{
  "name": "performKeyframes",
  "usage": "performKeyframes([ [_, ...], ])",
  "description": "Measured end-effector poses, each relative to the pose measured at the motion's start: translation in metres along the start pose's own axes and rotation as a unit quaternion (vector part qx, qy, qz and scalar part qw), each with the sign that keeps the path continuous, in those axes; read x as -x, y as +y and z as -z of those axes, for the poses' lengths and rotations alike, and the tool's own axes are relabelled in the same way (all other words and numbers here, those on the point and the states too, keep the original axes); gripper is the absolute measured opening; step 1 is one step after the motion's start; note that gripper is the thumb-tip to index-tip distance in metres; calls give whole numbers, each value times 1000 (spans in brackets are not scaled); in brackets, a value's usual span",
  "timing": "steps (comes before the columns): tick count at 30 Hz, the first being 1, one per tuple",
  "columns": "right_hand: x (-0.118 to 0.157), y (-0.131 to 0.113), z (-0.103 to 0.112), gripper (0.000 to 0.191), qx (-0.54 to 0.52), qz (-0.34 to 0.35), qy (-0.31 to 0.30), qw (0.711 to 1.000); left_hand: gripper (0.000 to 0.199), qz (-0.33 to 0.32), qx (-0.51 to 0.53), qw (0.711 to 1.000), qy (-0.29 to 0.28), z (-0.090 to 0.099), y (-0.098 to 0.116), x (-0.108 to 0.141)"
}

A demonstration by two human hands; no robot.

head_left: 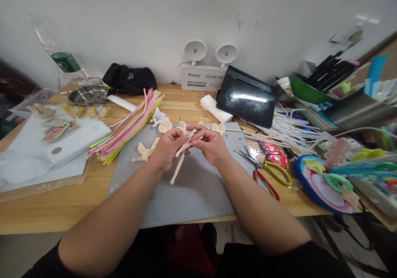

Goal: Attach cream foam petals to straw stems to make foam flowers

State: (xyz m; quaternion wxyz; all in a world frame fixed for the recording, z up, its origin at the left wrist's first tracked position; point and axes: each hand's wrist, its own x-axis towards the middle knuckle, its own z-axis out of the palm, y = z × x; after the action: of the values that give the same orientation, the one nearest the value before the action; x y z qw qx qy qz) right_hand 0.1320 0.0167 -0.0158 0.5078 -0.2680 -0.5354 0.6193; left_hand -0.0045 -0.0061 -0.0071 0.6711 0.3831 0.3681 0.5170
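Observation:
Cream-coloured pipe cleaners (177, 169) cross between my two hands, one length hanging down toward the mat. My left hand (169, 147) pinches them from the left, fingers closed. From the other side my right hand (209, 145) grips the same stems between thumb and fingers. Below them lies a grey cutting mat (192, 199). Near my left hand rests a cream looped pipe-cleaner piece (145, 151), with another cream piece (165, 126) behind it. Beyond my right hand is a further looped cream piece (218, 128). Exactly how the held stems join is hidden by my fingers.
Pink and yellow pipe cleaners (133, 125) lie bundled at left. To the right are scissors (273, 171), red-handled pliers (268, 187), white pipe cleaners (291, 123) and a blue round tray (299, 178). A black tablet-like device (246, 98) leans at the back beside an emergency light (201, 77).

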Motion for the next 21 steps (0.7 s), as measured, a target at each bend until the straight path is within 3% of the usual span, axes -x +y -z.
performKeyframes([
  [3, 1, -1, -1, 11, 33, 18, 5, 999, 23, -6, -4, 999, -31, -1, -1, 1],
  [8, 0, 2, -1, 15, 53, 8, 5, 999, 21, -8, 10, 999, -38, -2, -3, 2],
  [13, 1, 0, -2, 22, 64, -42, -23, 997, 23, 36, 6, 998, -53, 0, 0, 2],
  [21, 3, -8, 2, 20, 143, -22, -9, 989, 22, 70, -66, 987, -125, 8, 7, 3],
])
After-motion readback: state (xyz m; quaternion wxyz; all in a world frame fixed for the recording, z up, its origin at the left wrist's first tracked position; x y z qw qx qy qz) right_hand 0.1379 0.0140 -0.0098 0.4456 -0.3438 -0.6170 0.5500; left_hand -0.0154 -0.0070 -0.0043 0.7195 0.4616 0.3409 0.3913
